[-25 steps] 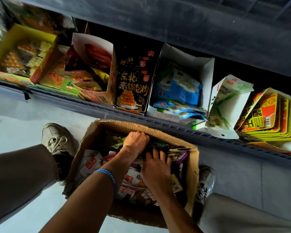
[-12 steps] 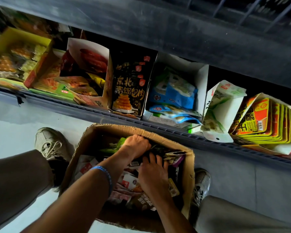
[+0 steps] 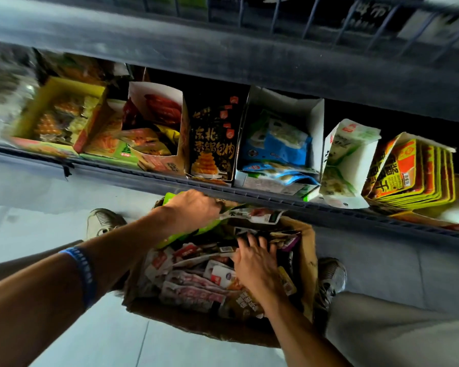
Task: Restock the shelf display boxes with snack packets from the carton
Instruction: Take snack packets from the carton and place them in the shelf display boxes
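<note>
While green packets (image 3: 182, 235) are gripped above the carton (image 3: 309, 263) by the left hand (image 3: 194, 213) and the right hand (image 3: 255, 260) lies spread inside, such light, slippery pouches are probably best pinched at their sealed edges.

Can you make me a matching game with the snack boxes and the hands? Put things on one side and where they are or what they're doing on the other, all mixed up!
Things:
1. left hand
2. right hand
3. black display box
4. cardboard carton

Places or states:
A. on the floor, between the shoes
B. gripping green packets
C. fingers down among the packets in the carton
D. standing on the shelf

Pairs: 1-B, 2-C, 3-D, 4-A
</note>
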`<state>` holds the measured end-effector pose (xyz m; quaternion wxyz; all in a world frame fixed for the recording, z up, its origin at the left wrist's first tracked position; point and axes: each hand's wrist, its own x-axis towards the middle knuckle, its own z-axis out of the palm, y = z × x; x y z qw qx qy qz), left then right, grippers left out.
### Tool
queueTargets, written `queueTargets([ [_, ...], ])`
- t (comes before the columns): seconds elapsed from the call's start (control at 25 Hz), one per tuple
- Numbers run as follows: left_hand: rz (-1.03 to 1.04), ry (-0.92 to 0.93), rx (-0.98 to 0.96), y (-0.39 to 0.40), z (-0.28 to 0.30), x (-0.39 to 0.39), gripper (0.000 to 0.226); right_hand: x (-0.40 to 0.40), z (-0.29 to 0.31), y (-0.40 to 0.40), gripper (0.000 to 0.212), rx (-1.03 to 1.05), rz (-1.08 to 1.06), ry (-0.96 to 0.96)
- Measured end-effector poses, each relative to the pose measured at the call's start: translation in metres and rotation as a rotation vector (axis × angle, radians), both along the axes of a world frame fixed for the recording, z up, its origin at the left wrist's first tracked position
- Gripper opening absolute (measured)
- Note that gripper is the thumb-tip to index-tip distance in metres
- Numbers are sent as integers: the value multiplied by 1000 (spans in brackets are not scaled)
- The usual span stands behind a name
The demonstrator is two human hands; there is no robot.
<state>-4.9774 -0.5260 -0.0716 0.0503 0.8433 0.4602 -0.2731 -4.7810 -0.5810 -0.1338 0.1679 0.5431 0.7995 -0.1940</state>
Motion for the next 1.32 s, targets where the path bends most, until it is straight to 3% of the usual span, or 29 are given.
queueTargets([
  [0.12, 72, -85, 111, -7, 40, -14, 33, 5, 2, -5, 41, 47, -87, 127],
  [0.16, 155, -216, 172, -10, 55, -21, 33, 5, 6, -8, 39, 70, -117, 176],
  [0.24, 337, -559, 299, -21, 75, -38, 62, 6, 12, -13, 31, 147, -141, 259],
  [0.32, 448, -755, 360, -38, 88, -49, 66, 8, 21, -17, 25, 271, -182, 320],
  [0.44, 739, -869, 397, -72, 91, -45, 58, 2, 33, -37, 23, 293, -498, 499],
  [0.56, 1020, -1120, 474, -97, 78, -24, 61, -13, 52, -71, 17, -78, -1198, 964],
  [0.64, 1149, -1315, 483, -105, 71, -8, 62, -24, 71, -94, 10, -543, -1616, 1250],
  [0.68, 1217, -1394, 497, -106, 70, -2, 62, -29, 80, -102, 20, -777, -1678, 1318],
  [0.76, 1409, -1553, 499, -105, 71, 4, 58, -34, 100, -111, 36, -1080, -1593, 1493],
  [0.88, 1687, -1673, 548, -95, 76, 1, 43, -30, 116, -106, 40, -1292, -1429, 1777],
  [0.96, 1722, -1697, 599, -90, 80, 0, 42, -24, 115, -100, 47, -1293, -1312, 1733],
  [1.04, 1701, -1708, 600, -86, 78, 3, 48, -21, 108, -105, 64, -1246, -1024, 1535],
  [1.12, 1700, -1703, 579, -85, 72, 5, 55, -26, 113, -113, 68, -1226, -786, 1437],
  [1.2, 1740, -1731, 522, -86, 73, 11, 53, -30, 118, -116, 80, -1233, -932, 1551],
  [1.28, 1802, -1773, 424, -95, 73, 22, 38, -29, 122, -114, 98, -1123, -1345, 1718],
  [1.32, 1843, -1756, 382, -102, 70, 30, 31, -26, 122, -112, 97, -1023, -1499, 1770],
])
